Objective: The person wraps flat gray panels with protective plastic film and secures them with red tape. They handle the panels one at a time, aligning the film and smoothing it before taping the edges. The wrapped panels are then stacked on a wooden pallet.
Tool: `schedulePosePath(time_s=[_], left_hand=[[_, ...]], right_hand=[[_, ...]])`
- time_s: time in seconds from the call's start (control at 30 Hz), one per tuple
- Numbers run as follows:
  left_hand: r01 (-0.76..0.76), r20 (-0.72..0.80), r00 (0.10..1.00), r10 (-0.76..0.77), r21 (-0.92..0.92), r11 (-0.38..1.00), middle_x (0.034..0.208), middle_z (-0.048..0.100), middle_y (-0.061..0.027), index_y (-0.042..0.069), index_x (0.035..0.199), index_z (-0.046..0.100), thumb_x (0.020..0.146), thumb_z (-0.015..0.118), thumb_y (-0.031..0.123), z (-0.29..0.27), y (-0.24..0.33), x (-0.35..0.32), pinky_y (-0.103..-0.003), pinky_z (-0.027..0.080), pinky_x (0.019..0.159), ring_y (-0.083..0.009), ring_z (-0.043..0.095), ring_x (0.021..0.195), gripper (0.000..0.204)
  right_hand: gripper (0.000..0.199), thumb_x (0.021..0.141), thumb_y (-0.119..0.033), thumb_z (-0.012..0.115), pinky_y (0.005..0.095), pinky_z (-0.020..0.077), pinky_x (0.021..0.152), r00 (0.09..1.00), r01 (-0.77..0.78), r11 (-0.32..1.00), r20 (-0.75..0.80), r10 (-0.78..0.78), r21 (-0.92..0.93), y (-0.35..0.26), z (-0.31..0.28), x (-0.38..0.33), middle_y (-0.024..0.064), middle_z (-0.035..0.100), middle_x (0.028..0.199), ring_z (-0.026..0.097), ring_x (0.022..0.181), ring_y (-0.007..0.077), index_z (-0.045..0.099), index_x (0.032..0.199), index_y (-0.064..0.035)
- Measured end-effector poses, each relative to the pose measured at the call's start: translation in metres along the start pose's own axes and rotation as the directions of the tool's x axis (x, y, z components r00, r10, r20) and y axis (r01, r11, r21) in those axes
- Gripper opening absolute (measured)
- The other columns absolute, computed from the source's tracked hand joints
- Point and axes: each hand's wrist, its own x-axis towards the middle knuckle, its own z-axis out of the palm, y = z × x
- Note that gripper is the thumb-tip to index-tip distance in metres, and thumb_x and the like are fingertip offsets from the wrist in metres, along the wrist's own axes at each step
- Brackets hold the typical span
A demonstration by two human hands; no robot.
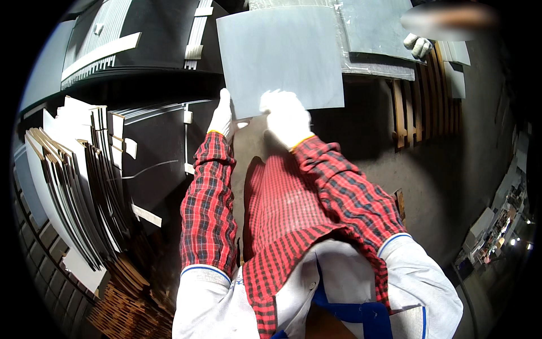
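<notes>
A flat, square grey panel [282, 56] stretches out in front of me, its near edge toward my body. White gloves cover both of my hands. My left hand [223, 116] grips the panel at its near left corner, fingers along the side edge and thumb by the near edge. Around the near edge, right of that corner, my right hand [287, 118] is closed on the same panel; glare washes out its finger detail. Red plaid sleeves cover both forearms.
Beyond the panel lies a stack of grey sheets [378, 34], where a co-worker's gloved hand [418, 46] rests on the right edge. Wooden pallet slats [423, 107] show below it. Upright boards [68, 181] crowd my left, near dark panels [152, 135] with white strips.
</notes>
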Motion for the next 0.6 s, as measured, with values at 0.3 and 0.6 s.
schedulePosePath(time_s=[0.3,0.6], left_hand=[[-0.026,0.380,0.902,0.206,-0.427,0.904,0.150,0.049,-0.0177,0.005,0.158,0.029,0.099,0.019,0.077,-0.045,-0.028,0.028,-0.045,0.057,0.090,-0.0338,0.061,0.118,0.093],[0.003,0.277,0.944,0.178,-0.548,0.836,0.149,0.049,-0.0204,0.005,0.158,0.028,0.099,0.029,0.075,-0.026,-0.016,0.010,-0.047,0.055,0.099,-0.0349,0.056,0.130,0.092]], right_hand=[[0.024,0.089,-0.013,0.057,0.0360,0.0541,0.087,0.965,-0.095,0.950,-0.207,0.161,0.297,0.039,-0.075,0.049,0.0113,0.075,0.097,0.069,0.093,0.0324,0.079,0.099,-0.0107],[0.016,0.081,-0.013,0.060,0.0436,0.0553,0.080,0.976,0.212,0.967,0.080,-0.202,-0.141,-0.040,0.022,0.042,0.0142,0.069,0.091,0.067,0.091,0.0338,0.073,0.091,-0.0106]])
